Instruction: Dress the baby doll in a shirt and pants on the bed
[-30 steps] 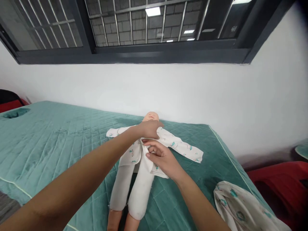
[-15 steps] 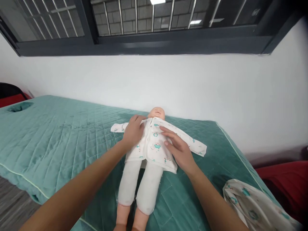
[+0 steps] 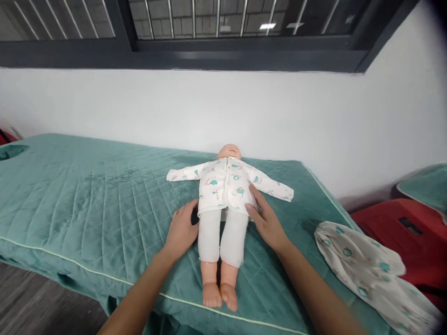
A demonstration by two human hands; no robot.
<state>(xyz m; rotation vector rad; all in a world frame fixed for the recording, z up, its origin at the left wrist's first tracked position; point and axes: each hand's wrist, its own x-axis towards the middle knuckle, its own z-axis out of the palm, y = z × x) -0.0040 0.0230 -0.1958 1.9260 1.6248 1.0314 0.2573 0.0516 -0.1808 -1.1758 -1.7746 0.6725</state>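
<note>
Head view: a baby doll with a pale plastic head and white cloth legs (image 3: 223,218) is lying face-up on the teal quilted bed cover (image 3: 87,195), head toward the far white wall (image 3: 223,111), bare feet near the front edge; it's wearing a white long-sleeved cotton top w/ small teal prints (image 3: 225,184), which is sitting closed down the front, both sleeves spread out left & right; so the top looks on & straightened, judging by how flat it's lying.

Left hand (image 3: 181,230) is resting palm-down on the cover just left of the doll's hip, fingers loosely spread, thumb touching the top's hem area; gripping nothing. Right hand (image 3: 266,218) is lying flat at the doll's right-side hip, fingertips touching the hem of the top; also open, holding nothing.

Legs are showing only plain white cloth, no printed garment over them; a crumpled white cloth piece w/ matching teal prints (image 3: 366,270) is lying apart at the near right of the cover, untouched; likely the bottoms, so lower half prob. not yet dressed, though can't tell for sure what that piece is.

Red seat (image 3: 401,228) is standing beyond the right edge; dark-framed window (image 3: 223,51) is running along above the wall.
</note>
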